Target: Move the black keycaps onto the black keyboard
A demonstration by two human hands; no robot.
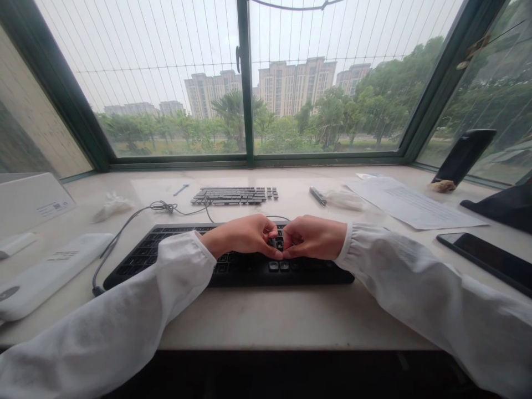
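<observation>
A black keyboard (241,278) lies in front of me on the white sill, with many keycaps off and open key sockets showing. My left hand (247,233) comes in over its middle, thumb and fingers bent together in a pinch. Facing it, my right hand (313,238) is curled closed, its fingertips nearly meeting the left thumb just above the keys. Anything small between the fingertips is too hidden to name. Two light-coloured keys (278,266) show below my hands. Behind the keyboard, loose keycaps (235,195) are laid out in rows.
A cable (108,249) loops left of the keyboard. A small blue tool (180,190), a white box (35,202) and a white flat device (54,271) lie leftward. To the right are a narrow dark piece (318,196), paper sheets (409,202) and a phone (486,257). Windows stand behind.
</observation>
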